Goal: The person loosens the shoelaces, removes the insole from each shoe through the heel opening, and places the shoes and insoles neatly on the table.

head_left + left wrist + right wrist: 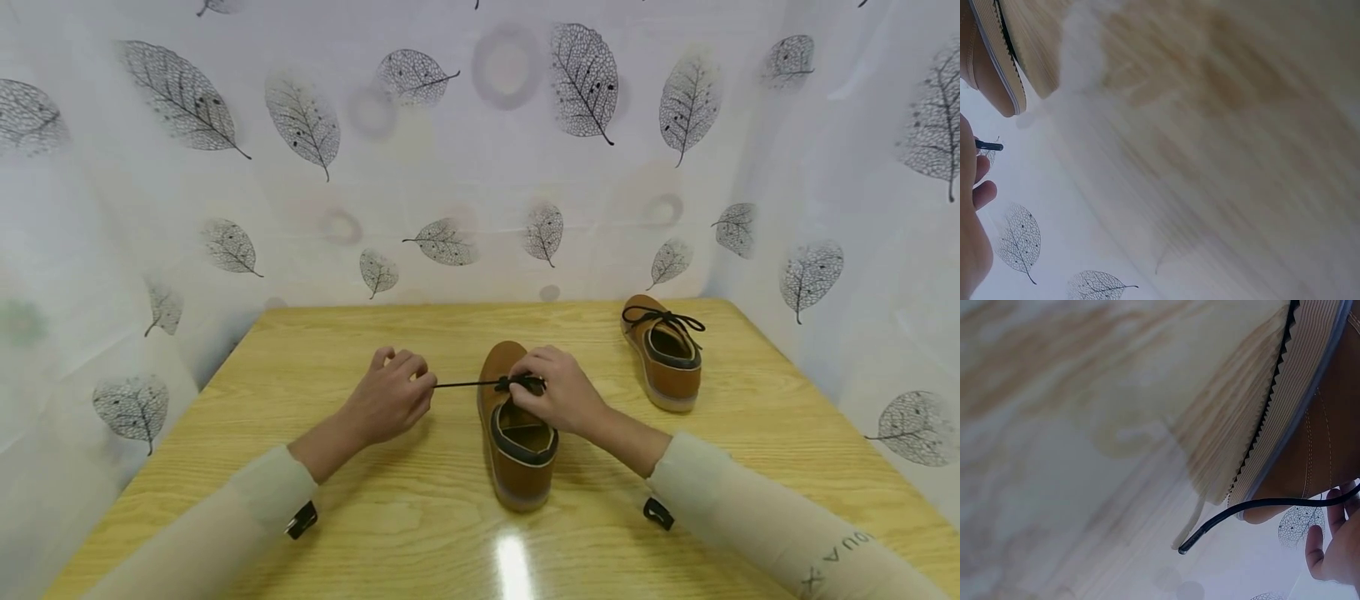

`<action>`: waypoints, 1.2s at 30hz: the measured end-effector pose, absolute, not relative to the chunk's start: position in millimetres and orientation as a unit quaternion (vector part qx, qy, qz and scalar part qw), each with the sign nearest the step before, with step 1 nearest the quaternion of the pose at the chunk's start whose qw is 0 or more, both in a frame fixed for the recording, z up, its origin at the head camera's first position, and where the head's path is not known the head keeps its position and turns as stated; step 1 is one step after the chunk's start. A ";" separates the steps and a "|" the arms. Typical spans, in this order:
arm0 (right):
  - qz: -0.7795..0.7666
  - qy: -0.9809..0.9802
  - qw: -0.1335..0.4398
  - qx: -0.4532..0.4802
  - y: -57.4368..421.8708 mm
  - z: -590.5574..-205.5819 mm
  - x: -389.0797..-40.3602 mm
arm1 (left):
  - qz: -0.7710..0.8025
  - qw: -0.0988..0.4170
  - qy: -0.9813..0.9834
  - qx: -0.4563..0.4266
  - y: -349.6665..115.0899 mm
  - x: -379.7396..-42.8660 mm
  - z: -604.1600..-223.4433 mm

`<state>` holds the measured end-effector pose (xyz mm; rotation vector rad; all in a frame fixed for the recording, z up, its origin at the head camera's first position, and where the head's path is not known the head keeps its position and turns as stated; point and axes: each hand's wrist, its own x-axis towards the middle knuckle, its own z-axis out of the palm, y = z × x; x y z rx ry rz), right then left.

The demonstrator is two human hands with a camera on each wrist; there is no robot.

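Just below the frame's centre, the brown shoe [522, 467] stands toe toward the top; the right hand [558, 392], nearer, pinches black lace [461, 385] over it; the left hand [393, 396], leftward, grips its taut end.

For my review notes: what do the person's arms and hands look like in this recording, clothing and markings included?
The left hand and right hand are ungloved. Both arms wear pale cream sleeves; the right sleeve carries dark lettering, hard to read, while the left sleeve shows none. A small black fitting sits under each cuff.
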<state>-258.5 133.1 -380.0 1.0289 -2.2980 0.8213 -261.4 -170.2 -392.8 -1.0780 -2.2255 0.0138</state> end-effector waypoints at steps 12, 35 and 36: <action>0.297 -0.843 0.243 0.376 132.2 -378.4 -258.2 | 0.013 0.327 -0.856 -0.399 -187.6 -261.6 -394.6; 0.300 -0.842 0.244 0.376 133.7 -380.6 -257.9 | 0.021 0.304 -0.878 -0.368 -215.1 -255.3 -394.7; 0.300 -0.842 0.244 0.376 133.7 -380.7 -257.9 | 0.020 0.303 -0.879 -0.368 -215.4 -255.0 -394.2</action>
